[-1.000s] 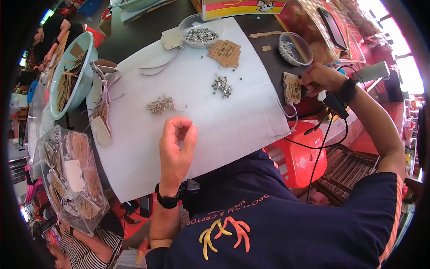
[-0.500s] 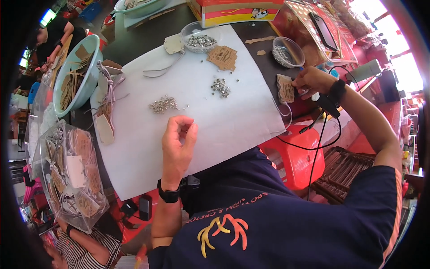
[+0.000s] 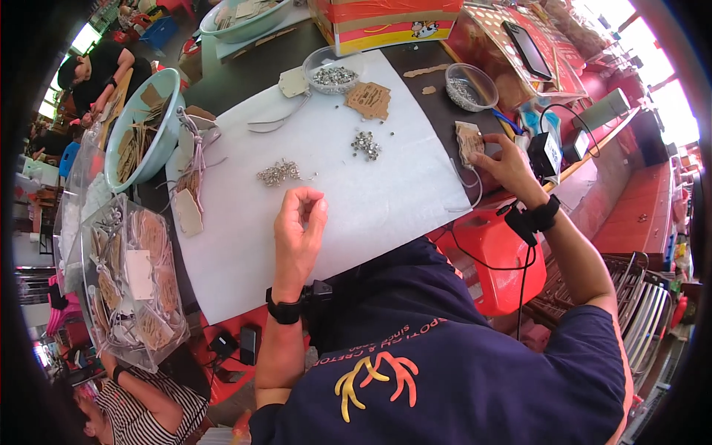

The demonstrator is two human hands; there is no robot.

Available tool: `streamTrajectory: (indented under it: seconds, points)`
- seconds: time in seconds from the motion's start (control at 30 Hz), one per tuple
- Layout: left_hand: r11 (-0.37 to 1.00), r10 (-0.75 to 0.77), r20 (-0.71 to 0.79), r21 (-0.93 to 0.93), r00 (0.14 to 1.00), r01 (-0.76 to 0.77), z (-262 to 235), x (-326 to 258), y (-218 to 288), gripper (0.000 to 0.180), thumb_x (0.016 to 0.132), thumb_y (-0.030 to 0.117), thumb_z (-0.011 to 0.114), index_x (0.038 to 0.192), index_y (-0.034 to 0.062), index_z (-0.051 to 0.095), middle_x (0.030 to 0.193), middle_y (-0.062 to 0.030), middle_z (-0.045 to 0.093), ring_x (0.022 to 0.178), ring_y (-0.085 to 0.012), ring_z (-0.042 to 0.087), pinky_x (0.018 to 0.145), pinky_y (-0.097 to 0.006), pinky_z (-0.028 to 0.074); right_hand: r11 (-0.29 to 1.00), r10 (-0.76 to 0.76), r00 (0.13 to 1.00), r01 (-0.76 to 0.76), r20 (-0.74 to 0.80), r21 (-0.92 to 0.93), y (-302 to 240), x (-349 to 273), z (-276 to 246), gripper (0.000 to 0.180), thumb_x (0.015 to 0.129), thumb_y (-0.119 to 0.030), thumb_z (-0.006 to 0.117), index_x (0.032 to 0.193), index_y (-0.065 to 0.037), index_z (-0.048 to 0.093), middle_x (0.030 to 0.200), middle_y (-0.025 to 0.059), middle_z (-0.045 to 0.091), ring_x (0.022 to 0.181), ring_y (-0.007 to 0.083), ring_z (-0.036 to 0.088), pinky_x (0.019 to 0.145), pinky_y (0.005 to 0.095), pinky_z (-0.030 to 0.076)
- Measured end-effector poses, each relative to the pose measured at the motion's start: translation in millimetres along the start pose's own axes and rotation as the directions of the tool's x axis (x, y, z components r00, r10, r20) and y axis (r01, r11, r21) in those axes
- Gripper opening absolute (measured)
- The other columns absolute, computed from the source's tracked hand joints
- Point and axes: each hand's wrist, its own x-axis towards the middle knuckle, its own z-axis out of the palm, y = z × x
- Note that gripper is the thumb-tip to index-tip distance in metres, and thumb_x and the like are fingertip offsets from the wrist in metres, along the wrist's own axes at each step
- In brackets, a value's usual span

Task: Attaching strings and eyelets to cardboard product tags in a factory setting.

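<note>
My left hand (image 3: pixel 300 230) is over the near part of the white sheet (image 3: pixel 386 200), thumb and forefinger curled together. Anything between those fingertips is too small to make out. Out to the right, my right hand (image 3: pixel 512 169) pinches the edge of a small stack of brown cardboard tags (image 3: pixel 469 142) on the dark table. A grey cord (image 3: pixel 475 189) trails from this stack. Small silver metal pieces lie on the sheet in two piles, one close beyond my left hand (image 3: pixel 279 173) and another farther right (image 3: pixel 366 144). A loose brown tag (image 3: pixel 368 100) lies beyond them.
Clear bowls of metal pieces (image 3: pixel 332 72) (image 3: pixel 471 87) stand at the back. Corded tags (image 3: pixel 190 200) line the sheet's left edge, beside a green basin (image 3: pixel 172 122) and a clear bin (image 3: pixel 137 259). A red box (image 3: pixel 393 26), phone (image 3: pixel 526 48) and black cable (image 3: pixel 512 267) are around. Other people sit at left.
My right hand has shifted on the tag stack, its thumb now at the near side, and the forearm has come closer to me. My left hand keeps its curl. The whole view has shifted slightly.
</note>
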Motion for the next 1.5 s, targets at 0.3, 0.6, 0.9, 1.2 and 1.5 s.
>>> streamTrajectory:
  seconds: [0.3,0.6,0.9,1.2,1.5]
  points:
    - [0.998,0.020,0.023,-0.063,1.000,-0.018,5,-2,9,0.013,0.096,0.008,0.058,0.108,0.0029,0.055,0.094,-0.0013,0.057,0.083,-0.0086,0.056,0.077,-0.024,0.048,0.602,0.178,0.969,-0.245,0.172,0.760,17,-32,-37,0.027,0.091,-0.021,0.068,0.113,-0.006,0.063,0.090,0.0011,0.065,0.076,0.0071,0.061,0.069,0.0238,0.055]
    - [0.946,0.107,0.175,-0.321,0.979,-0.046,35,-6,63,0.033,0.095,0.010,0.062,0.125,-0.0005,0.053,0.112,-0.0094,0.063,0.098,-0.0146,0.061,0.087,-0.028,0.049,0.810,-0.235,0.830,-0.120,0.506,0.574,-87,-66,-59,0.021,0.094,-0.018,0.065,0.109,-0.003,0.065,0.092,-0.0007,0.066,0.075,0.0034,0.060,0.065,0.0196,0.055]
    - [0.832,-0.025,0.448,-0.487,0.894,0.267,19,-14,62,0.030,0.094,0.014,0.064,0.119,-0.0012,0.060,0.107,-0.0086,0.067,0.094,-0.0132,0.064,0.085,-0.029,0.052,0.803,-0.450,0.610,-0.044,0.652,0.595,-142,-57,-7,0.025,0.095,-0.014,0.063,0.113,0.002,0.065,0.095,0.0006,0.069,0.081,0.0030,0.061,0.066,0.0184,0.051]
    - [0.833,-0.087,0.303,-0.500,0.949,0.236,7,-22,50,0.025,0.093,0.016,0.066,0.112,-0.0004,0.063,0.100,-0.0063,0.068,0.088,-0.0111,0.063,0.080,-0.027,0.051,0.775,-0.448,0.610,-0.101,0.654,0.624,-160,-48,20,0.022,0.095,-0.016,0.064,0.110,0.001,0.065,0.094,0.0018,0.068,0.080,0.0056,0.062,0.067,0.0210,0.053]
    - [0.898,-0.253,0.314,-0.276,0.915,0.343,-28,-30,37,0.021,0.092,0.014,0.065,0.107,-0.0007,0.064,0.096,-0.0046,0.069,0.086,-0.0097,0.063,0.077,-0.025,0.051,0.878,-0.420,0.766,0.206,0.487,0.432,-158,-12,50,0.017,0.092,-0.014,0.063,0.096,0.002,0.067,0.074,0.0055,0.065,0.067,0.0092,0.062,0.061,0.0254,0.052]
